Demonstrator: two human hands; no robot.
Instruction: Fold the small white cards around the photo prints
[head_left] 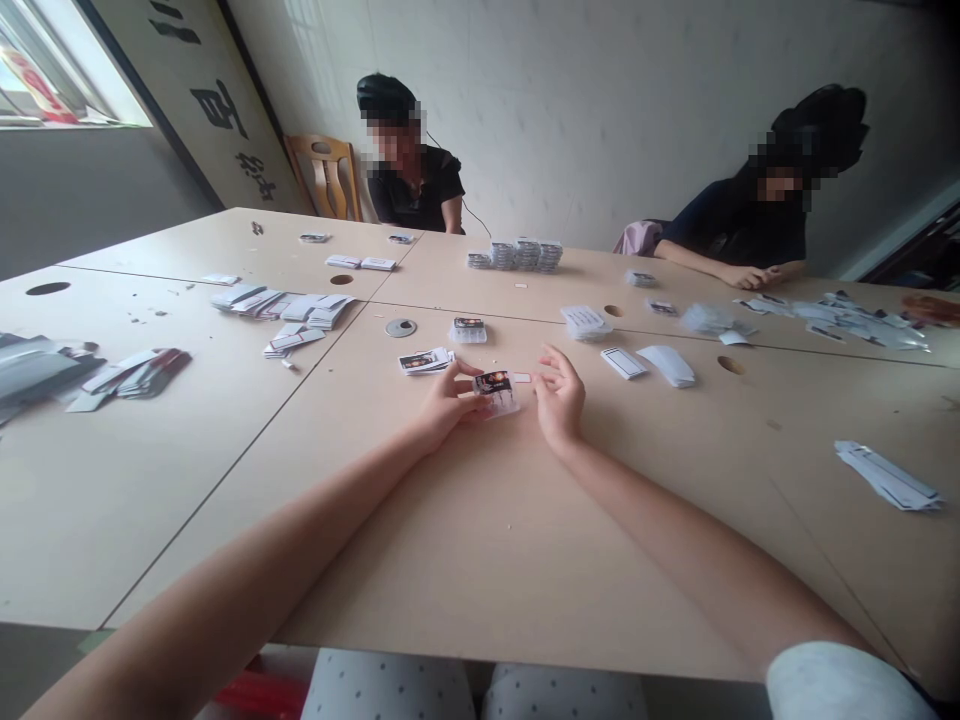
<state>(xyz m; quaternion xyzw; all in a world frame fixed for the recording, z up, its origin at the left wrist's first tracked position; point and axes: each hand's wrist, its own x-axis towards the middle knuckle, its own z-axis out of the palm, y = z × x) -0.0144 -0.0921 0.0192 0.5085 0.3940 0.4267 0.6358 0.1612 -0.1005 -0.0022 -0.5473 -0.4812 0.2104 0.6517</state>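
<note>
My left hand [450, 403] is closed on a small clear plastic case [501, 398] with a dark printed card at its top, tilted above the table. Just to the right, my right hand [559, 395] has its fingers curled. A small white strip with a reddish edge [522, 378] is at its fingertips, apparently pinched, close to the case. Beyond my left hand lie a pile of printed cards [424, 361] and another clear case with a dark card [469, 330].
Stacked cases [525, 255] stand farther back. White folded papers [285, 305] lie left, clear plastic pieces [586, 322] and white cards [667, 366] right. A strip bundle [889, 476] is at far right. Two people [416, 185] sit across the table [420, 560].
</note>
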